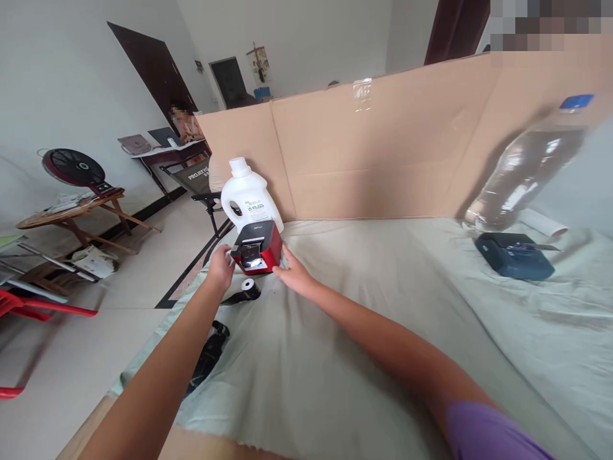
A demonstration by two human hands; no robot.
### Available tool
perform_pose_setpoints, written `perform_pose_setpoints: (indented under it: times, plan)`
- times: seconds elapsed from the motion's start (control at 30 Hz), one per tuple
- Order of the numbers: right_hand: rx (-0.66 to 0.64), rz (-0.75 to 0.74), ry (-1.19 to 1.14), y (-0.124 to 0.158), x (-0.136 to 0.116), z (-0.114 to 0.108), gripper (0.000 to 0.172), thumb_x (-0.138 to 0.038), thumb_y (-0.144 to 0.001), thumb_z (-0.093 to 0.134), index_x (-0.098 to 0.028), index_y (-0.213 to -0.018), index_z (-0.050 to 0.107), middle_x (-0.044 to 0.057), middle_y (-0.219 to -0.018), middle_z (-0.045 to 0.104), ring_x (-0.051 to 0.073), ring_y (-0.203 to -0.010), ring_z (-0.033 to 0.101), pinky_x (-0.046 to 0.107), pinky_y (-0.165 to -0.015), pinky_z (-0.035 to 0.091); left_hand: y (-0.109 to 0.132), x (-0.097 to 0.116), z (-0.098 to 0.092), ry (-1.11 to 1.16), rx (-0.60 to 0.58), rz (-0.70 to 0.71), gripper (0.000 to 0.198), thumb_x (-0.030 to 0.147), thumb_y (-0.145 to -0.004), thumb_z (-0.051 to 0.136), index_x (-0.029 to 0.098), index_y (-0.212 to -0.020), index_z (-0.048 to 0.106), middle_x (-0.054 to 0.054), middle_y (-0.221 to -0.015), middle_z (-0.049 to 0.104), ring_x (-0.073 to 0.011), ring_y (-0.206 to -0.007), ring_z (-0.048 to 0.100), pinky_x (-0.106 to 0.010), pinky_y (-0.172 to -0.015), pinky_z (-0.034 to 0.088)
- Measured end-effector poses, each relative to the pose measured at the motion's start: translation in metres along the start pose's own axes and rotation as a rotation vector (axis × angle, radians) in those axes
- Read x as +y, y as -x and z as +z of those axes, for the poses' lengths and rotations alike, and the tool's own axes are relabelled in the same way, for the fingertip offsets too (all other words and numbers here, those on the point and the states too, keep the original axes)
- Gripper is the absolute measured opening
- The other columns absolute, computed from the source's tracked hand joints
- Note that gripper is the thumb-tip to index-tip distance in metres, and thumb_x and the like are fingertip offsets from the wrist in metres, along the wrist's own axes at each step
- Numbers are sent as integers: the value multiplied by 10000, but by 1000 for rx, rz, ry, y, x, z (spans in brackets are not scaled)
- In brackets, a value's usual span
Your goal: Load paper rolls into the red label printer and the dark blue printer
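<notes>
A red and black label printer (258, 246) sits at the far left of the cloth-covered table, its front opening turned toward me. My left hand (221, 268) is at its left side, fingers curled against the casing. From the other side, my right hand (294, 273) grips its lower right edge, so the printer is between both hands. Just in front of it lies a small black roll with a white core (249, 289), a dark strip trailing left. A white detergent jug (251, 195) stands directly behind the printer.
A cardboard panel (345, 160) rises along the back. At right are a large clear bottle with a blue cap (531, 166), a white roll (543, 223) and a dark blue-grey device (514, 257). A crumpled black item (211, 351) lies by the left edge. A person (189, 124) is beyond.
</notes>
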State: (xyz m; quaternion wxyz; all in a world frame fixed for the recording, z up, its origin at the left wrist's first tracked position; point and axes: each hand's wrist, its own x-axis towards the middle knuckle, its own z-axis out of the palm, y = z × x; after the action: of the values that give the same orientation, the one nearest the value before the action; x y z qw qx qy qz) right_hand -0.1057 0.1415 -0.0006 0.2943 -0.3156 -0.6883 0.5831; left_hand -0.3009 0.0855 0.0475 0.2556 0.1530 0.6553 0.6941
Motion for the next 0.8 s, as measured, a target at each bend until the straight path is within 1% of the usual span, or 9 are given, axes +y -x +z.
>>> perform_pose_setpoints:
  times: [0.1, 0.17, 0.27, 0.33, 0.4, 0.5, 0.57, 0.67, 0.8]
  plan:
    - [68, -71, 55, 69, 14, -73, 766, -360, -823, 689, -270, -1537, 429, 63, -1605, 413, 302, -1501, 360, 508, -1243, 279, 49, -1, -22, -80, 145, 239, 262, 159, -743, 582, 213, -999, 596, -12, -1178, 628, -200, -1256, 514, -335, -1114, 396]
    - [212, -125, 165, 124, 31, -140, 609, -379, -808, 687, -290, -1402, 584, 76, -1497, 545, 313, -1420, 470, 537, -1211, 322, 92, -14, -34, -183, 59, 527, 327, 173, -733, 583, 226, -1053, 623, -19, -1278, 629, -233, -1325, 496, -353, -1157, 365]
    - [528, -52, 414, 209, 57, -245, 466, -402, -813, 622, -258, -1254, 658, 102, -1334, 647, 319, -1239, 595, 549, -1090, 441, 161, -44, -30, -538, -469, 606, 256, 344, -856, 572, 259, -1073, 677, -33, -1201, 698, -280, -1221, 598, -415, -1108, 437]
    - [785, 37, 558, 257, 69, -305, 433, -374, -810, 574, -206, -1202, 652, 129, -1237, 675, 314, -1133, 626, 542, -1041, 468, 204, -63, -5, -743, -776, 687, 345, 407, -912, 543, 271, -1202, 670, -59, -1320, 672, -287, -1272, 586, -450, -1138, 418]
    - [984, 84, 650, 288, 76, -350, 453, -341, -797, 564, -165, -1211, 616, 163, -1259, 650, 320, -1148, 611, 526, -1040, 465, 245, -80, 32, -896, -1019, 788, 463, 422, -954, 505, 254, -1378, 585, -89, -1486, 565, -283, -1401, 491, -485, -1216, 318]
    - [1106, 171, 696, 300, 79, -392, 614, -359, -784, 630, -106, -1331, 515, 225, -1389, 558, 345, -1291, 530, 510, -1108, 409, 302, -100, 89, -1027, -1344, 916, 580, 481, -994, 445, 256, -1528, 434, -90, -1629, 374, -287, -1541, 276, -547, -1273, 120]
    - [1101, 244, 673, 288, 75, -408, 740, -404, -770, 689, -77, -1392, 455, 249, -1438, 514, 358, -1349, 483, 496, -1131, 387, 336, -110, 113, -1042, -1532, 1005, 650, 544, -1002, 402, 262, -1583, 332, -84, -1671, 265, -302, -1570, 177, -593, -1265, 51]
    - [1012, 315, 655, 260, 64, -425, 796, -464, -736, 756, -99, -1385, 475, 230, -1395, 558, 354, -1303, 528, 476, -1084, 431, 373, -116, 121, -1001, -1679, 1089, 707, 605, -1013, 314, 257, -1621, 213, -68, -1693, 181, -302, -1582, 105, -622, -1254, 9]
    - [989, 440, 696, 229, 49, -441, 779, -466, -607, 865, -105, -1240, 588, 239, -1242, 634, 413, -1217, 569, 570, -1014, 437, 390, -112, 109, -977, -1725, 1105, 705, 611, -1025, 263, 258, -1629, 172, -48, -1696, 171, -285, -1584, 97, -583, -1270, 39]
